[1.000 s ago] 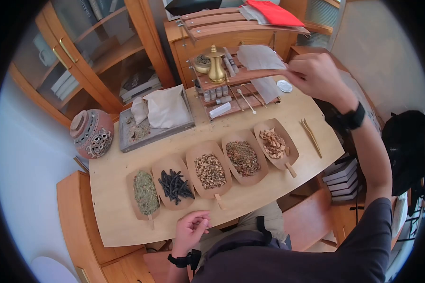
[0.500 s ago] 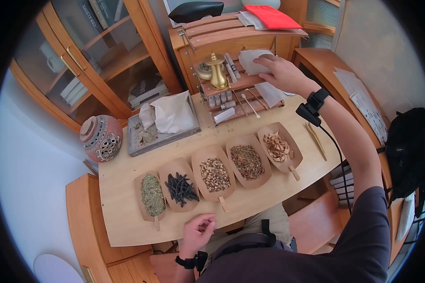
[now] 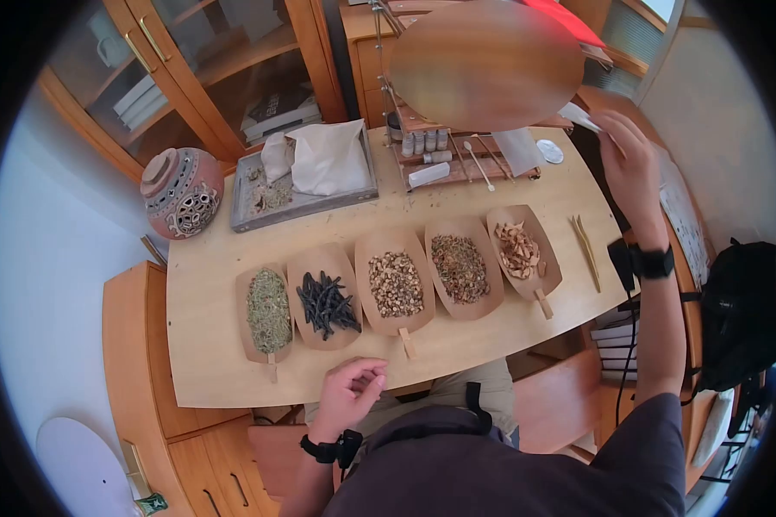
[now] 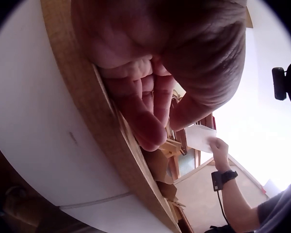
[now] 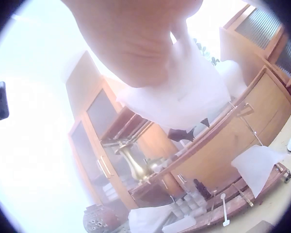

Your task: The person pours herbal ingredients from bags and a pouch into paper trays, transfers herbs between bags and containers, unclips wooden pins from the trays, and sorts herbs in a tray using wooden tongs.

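High at the right of the table, my right hand [image 3: 627, 164] pinches a thin white sheet [image 5: 179, 102], which hangs limp and translucent from its fingers. A second white sheet [image 3: 517, 151] drapes over the lower tier of the wooden rack [image 3: 444, 177]. My left hand [image 3: 349, 392] rests near the front table edge, loosely curled, holding nothing. Before it stand several brown scoop trays with short handles: green dried herb [image 3: 270, 314], black curled pieces [image 3: 328, 306], pale chopped pieces [image 3: 395, 284], reddish-green mix [image 3: 459, 269] and tan slices [image 3: 519, 250].
Golden tweezers [image 3: 587, 252] lie at the right, a silvery disc [image 3: 549, 152] behind. A grey tray [image 3: 306, 208] with white cloth bags and an openwork jar [image 3: 184, 194] stand at the left. The rack bears small bottles [image 3: 427, 142] and a brass pot [image 5: 134, 165]. A blurred oval covers its upper part.
My right hand reached to the white sheet on the rack, took hold of it and lifted it off to the right. My left hand has stayed near the table edge.
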Demonstrator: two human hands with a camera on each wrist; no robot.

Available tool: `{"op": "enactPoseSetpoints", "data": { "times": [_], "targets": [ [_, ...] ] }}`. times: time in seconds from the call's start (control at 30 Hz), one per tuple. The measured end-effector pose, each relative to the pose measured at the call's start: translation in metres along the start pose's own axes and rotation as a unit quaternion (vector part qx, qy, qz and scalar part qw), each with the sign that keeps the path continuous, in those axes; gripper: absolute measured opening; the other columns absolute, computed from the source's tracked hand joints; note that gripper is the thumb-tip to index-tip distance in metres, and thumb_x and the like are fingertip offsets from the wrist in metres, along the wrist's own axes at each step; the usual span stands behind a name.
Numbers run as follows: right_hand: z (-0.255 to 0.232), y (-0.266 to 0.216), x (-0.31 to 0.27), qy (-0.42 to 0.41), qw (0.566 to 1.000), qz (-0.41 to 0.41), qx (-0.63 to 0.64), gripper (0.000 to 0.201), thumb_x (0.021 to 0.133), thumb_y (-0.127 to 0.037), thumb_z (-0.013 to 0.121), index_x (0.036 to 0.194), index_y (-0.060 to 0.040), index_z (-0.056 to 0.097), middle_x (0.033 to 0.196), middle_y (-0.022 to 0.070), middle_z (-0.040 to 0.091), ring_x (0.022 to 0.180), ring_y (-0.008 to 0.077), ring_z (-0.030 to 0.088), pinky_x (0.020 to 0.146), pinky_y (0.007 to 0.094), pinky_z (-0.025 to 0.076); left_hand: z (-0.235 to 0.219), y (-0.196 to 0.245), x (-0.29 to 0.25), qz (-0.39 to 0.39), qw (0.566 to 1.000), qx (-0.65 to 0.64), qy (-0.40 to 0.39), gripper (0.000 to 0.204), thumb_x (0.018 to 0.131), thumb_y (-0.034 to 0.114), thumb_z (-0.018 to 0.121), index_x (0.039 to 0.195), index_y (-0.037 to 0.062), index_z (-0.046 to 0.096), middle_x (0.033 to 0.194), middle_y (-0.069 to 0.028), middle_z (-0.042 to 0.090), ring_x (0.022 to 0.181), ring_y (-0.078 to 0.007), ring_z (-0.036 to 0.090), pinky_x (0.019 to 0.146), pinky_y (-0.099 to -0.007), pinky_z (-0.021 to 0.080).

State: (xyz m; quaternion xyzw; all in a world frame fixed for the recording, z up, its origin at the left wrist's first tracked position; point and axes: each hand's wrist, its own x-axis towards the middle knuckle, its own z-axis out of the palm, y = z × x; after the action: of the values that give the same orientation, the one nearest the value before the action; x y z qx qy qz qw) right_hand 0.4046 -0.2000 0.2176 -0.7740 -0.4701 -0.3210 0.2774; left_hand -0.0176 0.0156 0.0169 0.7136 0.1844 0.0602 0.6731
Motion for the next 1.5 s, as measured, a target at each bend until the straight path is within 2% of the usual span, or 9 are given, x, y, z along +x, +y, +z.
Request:
{"op": "enactPoseSetpoints", "data": {
  "times": [0.17, 0.3, 0.5, 0.63, 0.73, 0.83, 0.9, 1.3, 1.5],
  "targets": [
    [-0.043, -0.022, -0.018, 0.052, 0.995, -0.046, -0.068, 0.022, 0.086, 0.008, 0.065, 0.106, -0.0001, 0.070, 0.107, 0.0155, 0.072, 0.099, 0.0319, 0.069, 0.086, 0.0354, 0.054, -0.001, 0.006, 0.000, -0.021, 0.999, -0.034, -0.004, 0.025, 0.097, 0.002, 0.062, 0.122, -0.0001, 0.065, 0.102, -0.0064, 0.067, 0.085, -0.0120, 0.069, 0.068, -0.0221, 0.058],
    [-0.077, -0.014, -0.019, 0.175, 0.984, -0.020, -0.003, 0.018, 0.095, 0.001, 0.067, 0.112, 0.0000, 0.072, 0.115, 0.0082, 0.074, 0.107, 0.0168, 0.067, 0.094, 0.0294, 0.051, -0.001, 0.007, 0.001, -0.019, 0.998, -0.067, 0.008, 0.026, 0.095, -0.001, 0.063, 0.121, -0.0002, 0.066, 0.100, -0.0065, 0.067, 0.084, -0.0103, 0.069, 0.065, -0.0217, 0.059],
    [-0.086, -0.009, 0.060, 0.273, 0.953, -0.086, -0.104, 0.027, 0.096, -0.009, 0.071, 0.123, -0.0050, 0.072, 0.107, 0.0068, 0.077, 0.096, 0.0105, 0.068, 0.089, 0.0260, 0.052, 0.001, 0.006, 0.001, -0.008, 0.998, -0.056, 0.016, 0.025, 0.095, -0.001, 0.063, 0.120, -0.0003, 0.067, 0.099, -0.0054, 0.068, 0.083, -0.0093, 0.068, 0.065, -0.0215, 0.059],
    [-0.052, -0.033, 0.118, 0.146, 0.979, -0.138, -0.040, 0.043, 0.102, -0.032, 0.052, 0.119, 0.0046, 0.067, 0.118, 0.0233, 0.069, 0.117, 0.0340, 0.063, 0.100, 0.0415, 0.049, 0.002, 0.001, -0.001, -0.005, 0.999, -0.035, 0.014, 0.026, 0.097, 0.000, 0.063, 0.123, -0.0001, 0.065, 0.102, -0.0059, 0.067, 0.085, -0.0117, 0.069, 0.067, -0.0220, 0.057],
    [-0.009, 0.049, 0.154, 0.028, 0.989, -0.069, -0.129, 0.024, 0.100, -0.015, 0.060, 0.118, -0.0067, 0.073, 0.116, 0.0118, 0.074, 0.113, 0.0257, 0.068, 0.097, 0.0360, 0.052, 0.003, 0.000, -0.001, 0.001, 0.999, -0.042, 0.023, 0.025, 0.096, 0.001, 0.063, 0.121, -0.0003, 0.065, 0.101, -0.0055, 0.067, 0.085, -0.0113, 0.069, 0.067, -0.0222, 0.058],
    [-0.001, 0.043, 0.150, -0.111, 0.993, -0.026, -0.033, 0.029, 0.099, -0.016, 0.054, 0.119, -0.0058, 0.073, 0.122, 0.0168, 0.071, 0.123, 0.0317, 0.062, 0.105, 0.0374, 0.047, 0.004, -0.001, -0.001, 0.024, 0.999, -0.025, 0.028, 0.024, 0.096, 0.001, 0.063, 0.120, -0.0002, 0.066, 0.100, -0.0055, 0.067, 0.085, -0.0109, 0.069, 0.067, -0.0227, 0.058],
    [-0.004, 0.032, 0.157, -0.094, 0.995, -0.018, -0.040, 0.035, 0.093, -0.020, 0.052, 0.117, -0.0027, 0.071, 0.111, 0.0197, 0.072, 0.101, 0.0339, 0.068, 0.094, 0.0375, 0.051, 0.004, -0.002, 0.000, 0.035, 0.999, 0.013, 0.023, 0.025, 0.096, 0.001, 0.063, 0.121, 0.0000, 0.066, 0.100, -0.0058, 0.067, 0.085, -0.0108, 0.069, 0.067, -0.0228, 0.058],
    [0.028, 0.032, 0.225, -0.274, 0.958, -0.008, -0.089, 0.061, 0.106, -0.055, 0.039, 0.148, -0.0130, 0.052, 0.135, 0.0209, 0.063, 0.119, 0.0351, 0.061, 0.107, 0.0385, 0.042, 0.001, -0.007, -0.001, 0.020, 0.999, -0.025, 0.016, 0.025, 0.095, -0.001, 0.064, 0.120, -0.0006, 0.066, 0.100, -0.0064, 0.067, 0.085, -0.0105, 0.068, 0.067, -0.0232, 0.058],
    [0.062, 0.058, 0.205, -0.294, 0.946, 0.122, 0.066, 0.072, 0.103, -0.066, 0.034, 0.156, -0.0183, 0.041, 0.145, 0.0172, 0.054, 0.133, 0.0295, 0.051, 0.114, 0.0350, 0.033, 0.003, 0.000, 0.000, 0.024, 0.999, -0.014, 0.026, 0.025, 0.093, -0.002, 0.067, 0.117, -0.0016, 0.069, 0.100, -0.0072, 0.066, 0.081, -0.0106, 0.067, 0.066, -0.0231, 0.058]
  ]
}}
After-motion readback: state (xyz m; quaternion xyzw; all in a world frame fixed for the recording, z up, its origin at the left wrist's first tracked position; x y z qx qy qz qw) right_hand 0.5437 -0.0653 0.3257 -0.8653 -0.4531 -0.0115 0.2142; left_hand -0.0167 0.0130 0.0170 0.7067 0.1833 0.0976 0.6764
